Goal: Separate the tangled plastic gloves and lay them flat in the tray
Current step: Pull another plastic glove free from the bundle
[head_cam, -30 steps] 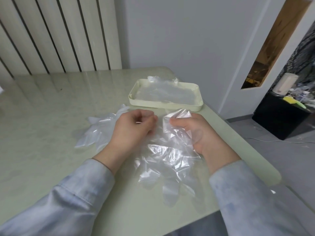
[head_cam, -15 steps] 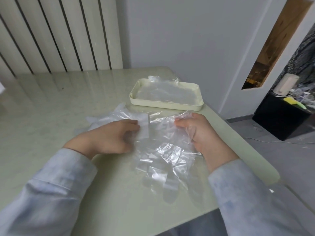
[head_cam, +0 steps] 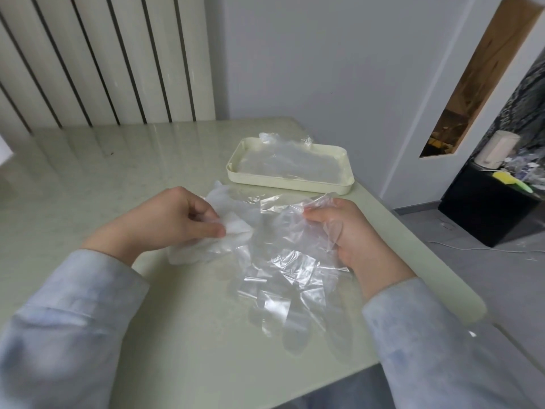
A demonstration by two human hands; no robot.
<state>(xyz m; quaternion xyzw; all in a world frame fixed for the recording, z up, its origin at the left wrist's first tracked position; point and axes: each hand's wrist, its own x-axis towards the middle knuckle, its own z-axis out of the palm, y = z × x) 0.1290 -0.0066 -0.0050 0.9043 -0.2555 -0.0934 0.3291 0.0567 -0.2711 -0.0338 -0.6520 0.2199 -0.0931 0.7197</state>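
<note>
Clear gloves (head_cam: pixel 290 165) in cream tray (head_cam: pixel 283 182)

A pale green, glossy surface (head_cam: pixel 88 178) is backed at the left by a white wall panel (head_cam: pixel 103 54) ribbed with dark vertical grooves and in the middle by a plain grey-white wall (head_cam: pixel 324 69). At the right, a slanted opening (head_cam: pixel 483 78) showing brown wood is cut into a white partition (head_cam: pixel 413 178), and a black cabinet (head_cam: pixel 486 214) topped by a white cylinder (head_cam: pixel 498 149) is set on the grey floor (head_cam: pixel 501 290), across which a thin white cable (head_cam: pixel 477 248) is laid
</note>
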